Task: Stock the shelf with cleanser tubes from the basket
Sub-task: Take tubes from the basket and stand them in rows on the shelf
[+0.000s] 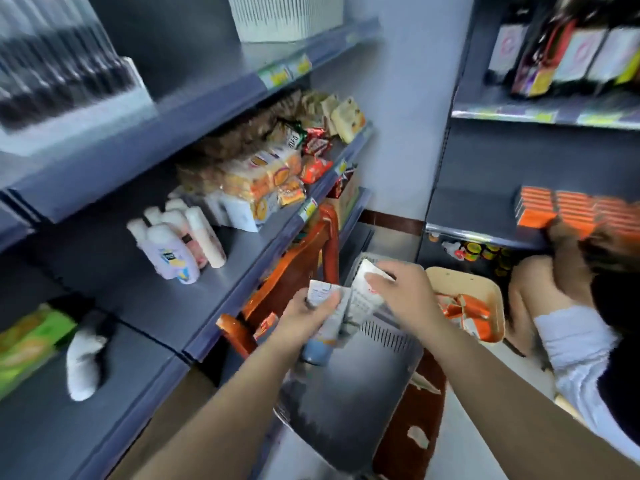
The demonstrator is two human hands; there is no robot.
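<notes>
— Any writing you can read on the tubes?

— Not really. The cleanser tube (327,317) in the left hand (308,318) has small print on its white flat end, and the second tube (363,289) under the right hand (403,294) has lines of text with a red mark, but the blur makes all of it unreadable. The price tags along the shelf (221,268) edge are yellow and green, also illegible.

— How are the hands set?

— The left hand's fingers are wrapped round the middle of its tube, the blue cap end pointing down toward the grey basket (349,393). The right hand lies over the second tube with its fingers fairly straight; whether they actually grip it, I cannot tell.

— And where are the tubes relative to the basket and shelf?

— Both sit above the far end of the basket, just beside each other, off the shelf's front edge. On the shelf itself, toward its back, stands a cluster of bottles (180,240). A beige basket (485,303) with orange packets lies right of the grey one, near a crouching person (571,341).
</notes>
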